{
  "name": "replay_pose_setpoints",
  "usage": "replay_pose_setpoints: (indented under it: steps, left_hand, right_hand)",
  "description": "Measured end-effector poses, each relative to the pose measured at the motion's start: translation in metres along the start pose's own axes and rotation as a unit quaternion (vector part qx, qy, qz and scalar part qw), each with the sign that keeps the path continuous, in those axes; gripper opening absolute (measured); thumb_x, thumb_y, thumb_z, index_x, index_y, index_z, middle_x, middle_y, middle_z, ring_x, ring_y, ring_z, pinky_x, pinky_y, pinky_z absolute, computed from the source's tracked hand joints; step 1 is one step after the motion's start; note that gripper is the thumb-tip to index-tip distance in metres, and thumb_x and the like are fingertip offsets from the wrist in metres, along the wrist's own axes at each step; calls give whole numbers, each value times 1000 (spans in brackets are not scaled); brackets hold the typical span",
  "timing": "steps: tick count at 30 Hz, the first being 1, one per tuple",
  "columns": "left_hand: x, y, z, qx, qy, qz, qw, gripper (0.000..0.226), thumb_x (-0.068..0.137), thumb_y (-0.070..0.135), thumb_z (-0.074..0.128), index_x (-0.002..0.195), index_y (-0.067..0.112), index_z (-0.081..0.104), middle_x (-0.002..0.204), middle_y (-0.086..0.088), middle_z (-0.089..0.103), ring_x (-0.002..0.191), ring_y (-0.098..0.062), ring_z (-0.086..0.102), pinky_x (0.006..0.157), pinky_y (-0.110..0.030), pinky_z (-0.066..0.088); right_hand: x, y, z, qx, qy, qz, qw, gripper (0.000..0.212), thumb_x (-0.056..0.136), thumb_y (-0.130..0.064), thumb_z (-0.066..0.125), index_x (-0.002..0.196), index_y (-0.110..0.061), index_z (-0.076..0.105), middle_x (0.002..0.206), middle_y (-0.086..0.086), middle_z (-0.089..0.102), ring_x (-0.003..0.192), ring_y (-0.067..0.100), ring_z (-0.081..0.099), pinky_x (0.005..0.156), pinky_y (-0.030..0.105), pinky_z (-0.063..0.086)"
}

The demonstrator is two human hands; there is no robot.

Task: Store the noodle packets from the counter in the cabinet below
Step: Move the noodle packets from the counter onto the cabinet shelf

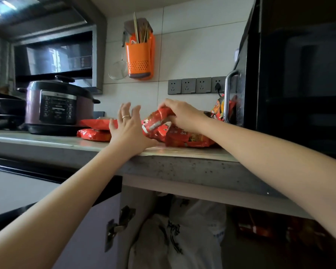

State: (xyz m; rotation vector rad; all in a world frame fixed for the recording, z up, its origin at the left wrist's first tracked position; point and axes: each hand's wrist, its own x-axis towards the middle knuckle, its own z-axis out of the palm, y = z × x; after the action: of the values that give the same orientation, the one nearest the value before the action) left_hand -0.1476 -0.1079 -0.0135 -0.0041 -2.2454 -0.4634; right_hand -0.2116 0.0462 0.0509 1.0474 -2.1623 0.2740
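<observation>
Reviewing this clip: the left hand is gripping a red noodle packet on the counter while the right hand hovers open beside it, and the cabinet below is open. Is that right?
Not quite: the hands are swapped. In the head view the right hand grips the red noodle packet on the counter, while the left hand hovers open beside it, fingers spread. The cabinet below is open, as stated.

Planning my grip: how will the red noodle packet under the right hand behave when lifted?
The noodle packet bends under the right hand, so probably floppy at its ends. Its glossy wrapper looks slippery. Likely light: the fingers alone raise one end.
</observation>
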Motion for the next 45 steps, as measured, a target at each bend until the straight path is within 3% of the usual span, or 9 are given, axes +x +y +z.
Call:
replay_pose_setpoints:
  steps: [3, 6, 11, 19, 23, 28, 33, 41, 45]
  left_hand:
    - [3, -2, -2, -10, 66, 113, 991, 101, 72, 40, 74, 147, 26, 9, 156, -3, 8, 147, -21, -1, 117, -48, 1]
    - [0, -6, -2, -149, 165, 117, 968, 60, 81, 31, 69, 132, 26, 37, 121, -1, 55, 110, -23, 55, 95, -42, 45]
    - [-4, -11, -6, -208, 226, -1, 951, 28, 88, 11, 57, 113, 5, 45, 96, -4, 50, 87, -20, 47, 72, -31, 35]
    - [-7, -10, -7, -245, 228, -12, 942, 36, 87, 7, 57, 118, 1, 39, 100, -6, 42, 93, -21, 45, 74, -36, 43]
    - [-7, -10, -7, -242, 233, 2, 942, 34, 88, 7, 56, 118, 0, 40, 101, -6, 44, 92, -20, 44, 74, -31, 37]
    - [-12, -5, -8, -206, 264, 21, 942, 36, 87, 5, 56, 119, -2, 42, 115, -19, 50, 105, -30, 47, 78, -30, 38]
    - [-48, 13, -32, -312, 316, 41, 895, 39, 85, 7, 60, 120, 5, 44, 110, -7, 50, 100, -23, 49, 80, -24, 43]
    - [-197, 7, -58, -362, 290, 174, 869, 39, 85, 23, 59, 113, 41, 37, 108, 16, 54, 93, 4, 55, 74, -10, 48]
    - [-240, -13, -34, -319, 271, 213, 883, 44, 89, 34, 56, 109, -3, 41, 129, 8, 48, 112, -4, 50, 91, -18, 43]
  right_hand:
    - [-2, -12, -12, 90, 30, -11, 995, 33, 94, -10, 54, 126, -11, 50, 119, 5, 61, 102, 16, 58, 80, 18, 46]
    - [-6, -21, -20, 152, 33, -27, 988, 35, 94, -18, 57, 126, -12, 47, 121, 4, 60, 101, 13, 58, 80, 14, 47]
    - [1, -11, -23, 281, 229, 179, 915, 40, 97, -35, 47, 129, -13, 39, 112, 3, 56, 99, 17, 55, 81, 30, 41]
    - [-27, 29, -7, 8, -121, 491, 862, 112, 89, -55, 53, 142, -8, -33, 154, 23, 19, 123, 33, 49, 84, 39, 46]
    - [-33, 17, -16, 25, -138, 456, 879, 89, 97, -41, 46, 146, 9, -10, 154, 24, 21, 139, 36, 30, 111, 38, 26]
    - [-31, -7, -19, 173, 22, 416, 892, 90, 89, -18, 66, 146, 6, 1, 139, 19, 45, 120, 29, 53, 82, 21, 44]
    - [-69, -61, -51, -87, 189, 184, 961, 29, 89, -13, 58, 116, -6, 53, 124, 13, 46, 84, 26, 62, 62, 30, 43]
    - [-220, -92, -65, -107, 289, 65, 949, 39, 83, -24, 70, 120, -18, 60, 109, 3, 54, 72, 15, 57, 50, 26, 46]
    - [-267, -82, -48, -126, 327, 24, 936, 35, 82, -20, 71, 116, -17, 64, 110, -3, 46, 86, 9, 52, 55, 23, 46]
